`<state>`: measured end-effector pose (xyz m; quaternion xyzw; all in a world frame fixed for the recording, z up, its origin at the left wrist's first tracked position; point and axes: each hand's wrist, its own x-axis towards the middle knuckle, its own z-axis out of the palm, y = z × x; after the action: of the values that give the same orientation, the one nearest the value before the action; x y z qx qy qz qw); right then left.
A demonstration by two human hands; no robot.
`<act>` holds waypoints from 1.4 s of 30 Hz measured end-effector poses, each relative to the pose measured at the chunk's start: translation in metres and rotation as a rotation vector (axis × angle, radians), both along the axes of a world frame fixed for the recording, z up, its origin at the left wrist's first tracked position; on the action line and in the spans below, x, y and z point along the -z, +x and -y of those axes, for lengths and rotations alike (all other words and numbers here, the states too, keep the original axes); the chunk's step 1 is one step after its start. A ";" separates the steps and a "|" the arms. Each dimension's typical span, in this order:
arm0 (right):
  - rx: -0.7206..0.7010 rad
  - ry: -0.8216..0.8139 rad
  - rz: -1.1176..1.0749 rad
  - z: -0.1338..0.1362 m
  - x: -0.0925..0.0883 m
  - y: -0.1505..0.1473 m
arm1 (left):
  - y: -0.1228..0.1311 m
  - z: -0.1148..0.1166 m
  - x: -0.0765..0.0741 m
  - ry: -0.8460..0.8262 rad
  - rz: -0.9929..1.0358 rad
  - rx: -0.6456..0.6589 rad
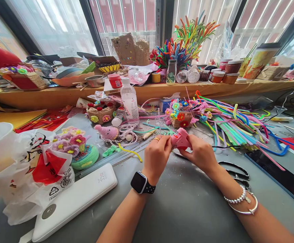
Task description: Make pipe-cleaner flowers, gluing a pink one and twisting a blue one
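My right hand [199,152] is closed around a small pink hot glue gun [181,139], held above the middle of the grey table. A black cord runs off to the right behind this hand. Close against the gun's left side, my left hand [158,155] pinches a thin, pale stick [159,123] that stands upright above the fingers. The fingertips hide its lower end. Behind the hands sits a woven basket [183,122] decorated with fuzzy flowers. Beneath my right forearm, black-handled scissors [235,172] lie partly covered.
Bundled pipe cleaners [234,130] spread across the right, near a dark tablet [278,175]. A white power bank [77,202], plastic bag [45,168] and green flower cushion [86,157] occupy the left. A plastic bottle [130,101] stands behind. Jars and bowls crowd the ledge [147,88].
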<state>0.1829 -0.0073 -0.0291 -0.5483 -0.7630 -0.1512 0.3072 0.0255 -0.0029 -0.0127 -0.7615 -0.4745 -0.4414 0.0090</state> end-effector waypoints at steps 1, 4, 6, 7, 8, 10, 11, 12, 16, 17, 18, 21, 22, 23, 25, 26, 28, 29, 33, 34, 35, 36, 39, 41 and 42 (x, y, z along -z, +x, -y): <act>0.002 -0.003 -0.004 0.000 0.000 0.000 | -0.001 0.000 0.000 -0.010 0.014 0.005; 0.005 -0.015 -0.016 0.000 0.000 0.000 | -0.003 0.000 0.000 -0.041 0.058 0.025; 0.010 -0.020 -0.024 0.000 0.000 0.000 | -0.004 0.000 0.000 -0.047 0.079 0.036; 0.014 -0.023 -0.026 0.000 -0.001 0.000 | -0.005 0.000 0.000 -0.046 0.084 0.037; 0.017 -0.026 -0.028 0.000 -0.001 0.000 | -0.006 0.000 0.000 -0.045 0.087 0.035; 0.022 -0.032 -0.031 0.000 -0.001 0.000 | -0.007 0.000 -0.001 -0.050 0.085 0.028; 0.024 -0.035 -0.032 0.000 -0.001 0.000 | -0.007 0.000 -0.001 -0.053 0.084 0.023; 0.024 -0.036 -0.033 0.000 -0.001 0.000 | -0.008 0.000 -0.001 -0.054 0.083 0.018; 0.028 -0.031 -0.037 0.000 -0.002 0.000 | -0.010 0.000 -0.002 -0.023 0.073 -0.009; 0.031 -0.029 -0.038 0.000 -0.002 0.000 | -0.011 0.000 -0.003 -0.015 0.073 -0.012; 0.035 -0.028 -0.039 0.000 -0.002 0.000 | -0.012 -0.001 -0.003 -0.009 0.074 -0.011; 0.047 -0.020 -0.049 0.000 -0.002 0.001 | -0.016 -0.002 -0.005 -0.011 0.089 -0.018; 0.051 -0.019 -0.053 0.000 -0.002 0.001 | -0.017 -0.002 -0.005 -0.014 0.094 -0.022; 0.056 -0.020 -0.058 0.000 -0.002 0.001 | -0.017 -0.002 -0.006 -0.017 0.094 -0.025; 0.061 -0.029 -0.065 0.000 -0.002 0.001 | -0.018 -0.003 -0.007 -0.030 0.087 -0.020; 0.063 -0.036 -0.068 0.000 -0.002 0.001 | -0.018 -0.003 -0.008 -0.041 0.083 -0.014; 0.063 -0.043 -0.075 0.000 -0.002 0.001 | -0.019 -0.003 -0.008 -0.066 0.085 -0.013; 0.062 -0.042 -0.076 0.000 -0.002 0.001 | -0.019 -0.003 -0.008 -0.076 0.092 -0.016; 0.059 -0.036 -0.074 0.000 -0.002 0.001 | -0.020 -0.005 -0.009 -0.134 0.119 0.004; 0.060 -0.039 -0.075 0.000 -0.002 0.001 | -0.020 -0.006 -0.009 -0.163 0.127 0.031; 0.061 -0.043 -0.076 0.000 -0.002 0.001 | -0.019 -0.006 -0.008 -0.200 0.139 0.070; 0.059 -0.046 -0.079 0.000 -0.002 0.001 | -0.018 -0.006 -0.008 -0.241 0.154 0.118; 0.053 -0.046 -0.086 0.000 -0.001 0.001 | -0.014 -0.005 -0.007 -0.341 0.201 0.254; 0.055 -0.047 -0.087 0.000 0.000 0.001 | -0.012 -0.005 -0.006 -0.357 0.221 0.284; 0.056 -0.048 -0.088 -0.001 0.000 0.001 | -0.012 -0.005 -0.005 -0.357 0.228 0.286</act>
<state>0.1842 -0.0068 -0.0288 -0.5830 -0.7364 -0.1171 0.3228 0.0139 0.0024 -0.0076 -0.7556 -0.4304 -0.4305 -0.2418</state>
